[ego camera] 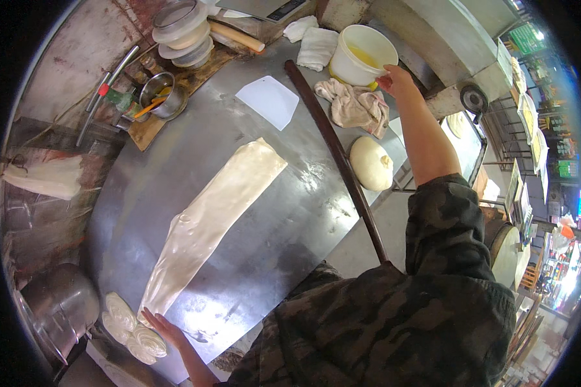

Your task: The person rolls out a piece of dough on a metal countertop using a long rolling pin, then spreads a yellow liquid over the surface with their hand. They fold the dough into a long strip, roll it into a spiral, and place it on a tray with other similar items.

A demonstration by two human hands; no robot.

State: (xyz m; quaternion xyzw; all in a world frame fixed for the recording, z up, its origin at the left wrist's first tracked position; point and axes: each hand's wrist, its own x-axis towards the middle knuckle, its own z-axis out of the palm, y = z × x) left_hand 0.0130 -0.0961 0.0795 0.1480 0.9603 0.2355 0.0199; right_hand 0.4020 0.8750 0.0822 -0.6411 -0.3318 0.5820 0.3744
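Note:
A long flattened strip of glossy dough [218, 208] lies diagonally across the metal worktop [271, 242]. At its near-left end my left hand [162, 329] rests with fingers extended, touching the dough's edge. Beside that hand sit several coiled dough pieces [135, 334]. My right hand [394, 80] reaches to the far right and grips the rim of a white plastic bucket [356, 60], which has yellow liquid, apparently oil, inside. Below the bucket lies a crumpled cloth [353, 104]. A rounded lump of dough [370, 163] sits near the worktop's right edge.
A long dark rolling pin [336, 150] slants across the worktop, its near end against my body. A white plastic scraper [269, 101] lies beyond the dough strip. A metal pot [160, 94], a bottle [118, 99] and stacked bowls [181, 31] stand on a wooden board [147, 130].

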